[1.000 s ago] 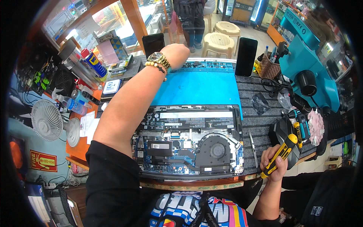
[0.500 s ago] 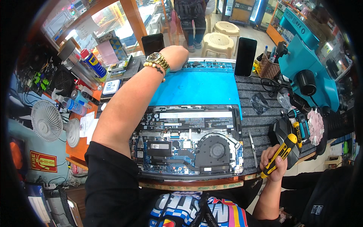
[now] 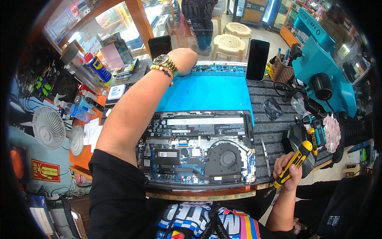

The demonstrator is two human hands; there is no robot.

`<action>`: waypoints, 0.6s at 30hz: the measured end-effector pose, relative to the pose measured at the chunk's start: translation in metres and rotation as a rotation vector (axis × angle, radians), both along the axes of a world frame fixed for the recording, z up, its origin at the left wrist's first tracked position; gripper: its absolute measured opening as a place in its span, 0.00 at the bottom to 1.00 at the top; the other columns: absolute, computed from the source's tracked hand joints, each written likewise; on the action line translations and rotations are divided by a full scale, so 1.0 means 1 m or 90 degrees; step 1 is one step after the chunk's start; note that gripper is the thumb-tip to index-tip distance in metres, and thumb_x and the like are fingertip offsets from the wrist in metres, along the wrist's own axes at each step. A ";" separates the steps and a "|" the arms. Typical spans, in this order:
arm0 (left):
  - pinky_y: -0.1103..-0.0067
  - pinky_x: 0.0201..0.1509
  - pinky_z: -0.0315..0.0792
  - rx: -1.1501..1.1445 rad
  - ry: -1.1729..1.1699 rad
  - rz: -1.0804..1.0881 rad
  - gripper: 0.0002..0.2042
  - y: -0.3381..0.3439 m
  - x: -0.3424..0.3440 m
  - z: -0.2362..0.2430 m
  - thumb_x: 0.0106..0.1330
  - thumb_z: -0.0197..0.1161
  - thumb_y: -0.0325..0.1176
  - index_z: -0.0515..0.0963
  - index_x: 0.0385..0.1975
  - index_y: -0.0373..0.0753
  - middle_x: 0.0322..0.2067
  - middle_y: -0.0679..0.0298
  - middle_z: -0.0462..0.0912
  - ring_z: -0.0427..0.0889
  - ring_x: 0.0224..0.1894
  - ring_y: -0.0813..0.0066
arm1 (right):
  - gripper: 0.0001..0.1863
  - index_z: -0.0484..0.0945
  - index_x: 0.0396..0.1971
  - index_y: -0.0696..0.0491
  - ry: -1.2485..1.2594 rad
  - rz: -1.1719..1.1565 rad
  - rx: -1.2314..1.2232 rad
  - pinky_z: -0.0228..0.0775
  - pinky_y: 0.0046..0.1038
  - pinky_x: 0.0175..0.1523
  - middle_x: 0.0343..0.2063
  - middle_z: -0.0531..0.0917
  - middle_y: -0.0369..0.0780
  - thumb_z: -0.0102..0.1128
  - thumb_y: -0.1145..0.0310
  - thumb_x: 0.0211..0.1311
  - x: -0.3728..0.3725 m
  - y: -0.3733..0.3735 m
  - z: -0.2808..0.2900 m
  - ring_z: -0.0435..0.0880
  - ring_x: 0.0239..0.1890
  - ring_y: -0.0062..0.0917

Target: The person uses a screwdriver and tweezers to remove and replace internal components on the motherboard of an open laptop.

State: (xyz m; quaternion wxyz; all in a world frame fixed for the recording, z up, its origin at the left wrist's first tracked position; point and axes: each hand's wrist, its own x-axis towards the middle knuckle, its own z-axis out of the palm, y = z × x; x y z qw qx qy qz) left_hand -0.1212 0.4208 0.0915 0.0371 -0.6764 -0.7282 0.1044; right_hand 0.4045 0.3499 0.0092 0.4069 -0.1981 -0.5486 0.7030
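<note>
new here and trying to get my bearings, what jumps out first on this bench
An opened laptop lies bottom up in the middle of the bench, its fan and circuit boards bare, with a bright blue mat just behind it. The left hand reaches over the mat to its far edge, a gold watch on the wrist. At the near right, the right hand grips a yellow and black screwdriver.
</note>
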 end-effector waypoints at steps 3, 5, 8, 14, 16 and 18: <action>0.61 0.54 0.87 0.003 -0.009 0.004 0.11 -0.002 0.002 0.002 0.63 0.69 0.23 0.94 0.41 0.45 0.42 0.53 0.94 0.93 0.48 0.51 | 0.24 0.72 0.38 0.57 0.015 -0.016 -0.041 0.64 0.24 0.22 0.24 0.76 0.43 0.69 0.50 0.71 0.001 -0.001 0.000 0.73 0.23 0.24; 0.61 0.54 0.87 0.011 -0.015 -0.002 0.12 -0.002 0.001 0.002 0.63 0.68 0.23 0.95 0.40 0.45 0.42 0.54 0.94 0.93 0.49 0.51 | 0.24 0.72 0.38 0.57 0.014 -0.016 -0.041 0.64 0.24 0.22 0.24 0.76 0.43 0.69 0.50 0.71 0.002 -0.001 0.000 0.73 0.23 0.24; 0.61 0.54 0.87 -0.003 -0.029 0.014 0.12 -0.001 0.003 0.001 0.64 0.68 0.22 0.95 0.40 0.45 0.42 0.54 0.94 0.93 0.48 0.51 | 0.24 0.72 0.38 0.57 0.013 -0.016 -0.042 0.64 0.24 0.22 0.24 0.76 0.43 0.69 0.50 0.71 0.002 -0.001 0.000 0.73 0.23 0.25; 0.61 0.53 0.86 0.007 0.001 0.003 0.09 0.002 -0.001 -0.002 0.65 0.71 0.25 0.95 0.39 0.45 0.42 0.54 0.94 0.93 0.49 0.52 | 0.24 0.71 0.38 0.56 0.006 -0.009 -0.021 0.62 0.24 0.20 0.23 0.74 0.42 0.67 0.49 0.73 0.001 0.000 -0.001 0.71 0.22 0.23; 0.62 0.53 0.86 0.008 0.007 0.000 0.09 0.003 -0.002 -0.003 0.65 0.71 0.25 0.95 0.39 0.45 0.42 0.54 0.94 0.93 0.49 0.53 | 0.24 0.70 0.38 0.56 -0.001 -0.004 0.002 0.61 0.24 0.19 0.22 0.73 0.41 0.65 0.47 0.76 0.001 0.001 -0.001 0.69 0.20 0.22; 0.62 0.53 0.86 0.008 0.012 -0.003 0.08 0.004 -0.003 -0.004 0.66 0.72 0.25 0.95 0.39 0.45 0.42 0.54 0.94 0.93 0.49 0.53 | 0.25 0.70 0.38 0.56 -0.001 -0.005 0.001 0.61 0.24 0.19 0.22 0.73 0.41 0.65 0.47 0.75 0.001 0.001 -0.002 0.69 0.20 0.22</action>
